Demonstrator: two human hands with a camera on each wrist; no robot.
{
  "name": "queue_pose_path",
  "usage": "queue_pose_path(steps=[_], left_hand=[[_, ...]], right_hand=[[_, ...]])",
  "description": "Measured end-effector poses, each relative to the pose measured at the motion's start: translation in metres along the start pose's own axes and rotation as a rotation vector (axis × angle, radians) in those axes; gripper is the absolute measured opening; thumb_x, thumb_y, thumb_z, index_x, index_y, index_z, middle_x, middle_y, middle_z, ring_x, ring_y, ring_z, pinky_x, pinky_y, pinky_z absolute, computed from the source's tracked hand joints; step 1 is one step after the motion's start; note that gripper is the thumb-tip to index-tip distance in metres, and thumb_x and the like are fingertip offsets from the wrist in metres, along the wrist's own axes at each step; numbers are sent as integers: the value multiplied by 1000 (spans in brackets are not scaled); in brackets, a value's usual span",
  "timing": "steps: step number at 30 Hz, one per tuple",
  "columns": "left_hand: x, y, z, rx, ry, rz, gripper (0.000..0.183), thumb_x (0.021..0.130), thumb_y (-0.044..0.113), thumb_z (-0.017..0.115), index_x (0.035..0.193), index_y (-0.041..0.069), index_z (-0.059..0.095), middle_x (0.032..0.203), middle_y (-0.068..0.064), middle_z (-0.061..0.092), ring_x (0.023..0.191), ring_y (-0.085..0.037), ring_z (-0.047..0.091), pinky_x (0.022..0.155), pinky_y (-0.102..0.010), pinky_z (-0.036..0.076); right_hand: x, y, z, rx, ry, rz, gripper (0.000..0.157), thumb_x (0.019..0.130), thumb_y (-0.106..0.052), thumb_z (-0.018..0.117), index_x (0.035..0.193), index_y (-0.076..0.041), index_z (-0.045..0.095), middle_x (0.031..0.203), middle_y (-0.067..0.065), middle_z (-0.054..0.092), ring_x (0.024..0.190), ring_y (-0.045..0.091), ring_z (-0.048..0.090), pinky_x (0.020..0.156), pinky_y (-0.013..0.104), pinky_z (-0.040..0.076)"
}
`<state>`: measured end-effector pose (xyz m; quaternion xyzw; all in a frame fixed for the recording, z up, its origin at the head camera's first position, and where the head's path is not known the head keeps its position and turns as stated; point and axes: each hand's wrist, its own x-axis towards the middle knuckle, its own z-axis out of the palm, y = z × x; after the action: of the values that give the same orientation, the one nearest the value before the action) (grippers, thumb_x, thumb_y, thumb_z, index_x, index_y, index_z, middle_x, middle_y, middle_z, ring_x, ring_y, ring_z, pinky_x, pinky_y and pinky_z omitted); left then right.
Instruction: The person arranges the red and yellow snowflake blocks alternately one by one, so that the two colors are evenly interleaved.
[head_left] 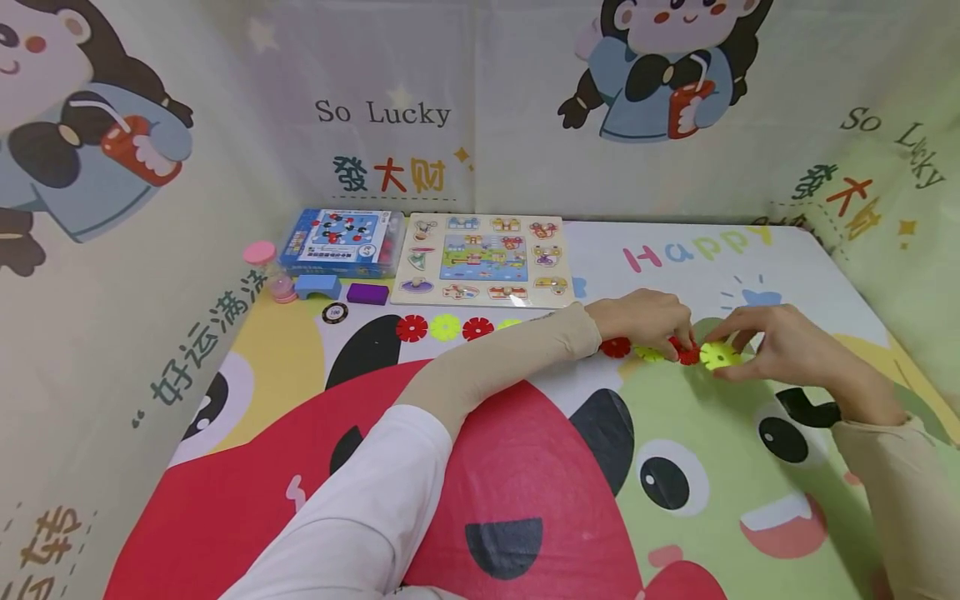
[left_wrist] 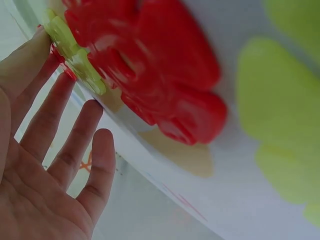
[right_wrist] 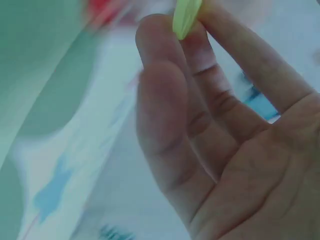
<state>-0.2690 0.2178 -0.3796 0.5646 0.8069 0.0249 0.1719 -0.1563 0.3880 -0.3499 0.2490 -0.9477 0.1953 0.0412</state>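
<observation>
A row of red and yellow-green flower-shaped plastic discs runs across the table, its middle hidden behind my left sleeve. At the row's right end, my left hand (head_left: 643, 321) pinches a red disc (head_left: 688, 352) with thumb and fingertips. The left wrist view shows a nearer red disc (left_wrist: 165, 75) large beside the hand, its last fingers spread. My right hand (head_left: 798, 350) grips a yellow-green disc (head_left: 720, 356) right beside that red one. In the right wrist view the yellow-green disc (right_wrist: 187, 19) appears edge-on at the fingertips, the other fingers extended.
At the back left stand a blue box (head_left: 341, 242), a wooden picture puzzle board (head_left: 555, 250) and a pink-lidded jar (head_left: 261, 253). Near them lie a blue arch block (head_left: 318, 286), a purple block (head_left: 367, 294) and a round black chip (head_left: 335, 313). Printed curtains (head_left: 517, 108) enclose the table.
</observation>
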Motion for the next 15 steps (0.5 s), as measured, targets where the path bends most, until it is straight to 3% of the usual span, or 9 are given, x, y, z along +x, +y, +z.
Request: queue_pose_path(steps=[3, 5, 10, 15], left_hand=[[-2, -1, -1, 14, -8, 6, 36, 85, 44, 66, 121, 40, 61, 130, 25, 56, 123, 1, 49, 92, -15, 40], [-4, -1, -1, 10, -9, 6, 36, 86, 44, 65, 121, 40, 61, 130, 25, 55, 124, 1, 47, 94, -14, 38], [-5, -2, -2, 3, -5, 17, 36, 86, 44, 64, 122, 40, 61, 130, 25, 55, 124, 1, 46, 95, -13, 37], [-4, -3, 0, -6, -2, 18, 36, 86, 44, 64, 121, 39, 61, 129, 25, 56, 123, 1, 47, 95, -13, 38]], right_hand=[[0, 29, 1, -33, 23, 92, 41, 51, -27, 93, 87, -23, 74, 79, -9, 67, 67, 0, 58, 52, 14, 40], [0, 41, 5, -37, 10, 110, 41, 52, -28, 93, 87, -22, 74, 78, -8, 67, 67, 1, 57, 53, 14, 39], [3, 53, 15, -15, -3, 70, 38, 53, -27, 92, 86, -21, 75, 79, -7, 68, 65, 4, 55, 53, 14, 36], [2, 54, 18, -4, -14, 19, 35, 57, -25, 90, 88, -16, 76, 88, -1, 69, 68, 3, 55, 55, 17, 41]])
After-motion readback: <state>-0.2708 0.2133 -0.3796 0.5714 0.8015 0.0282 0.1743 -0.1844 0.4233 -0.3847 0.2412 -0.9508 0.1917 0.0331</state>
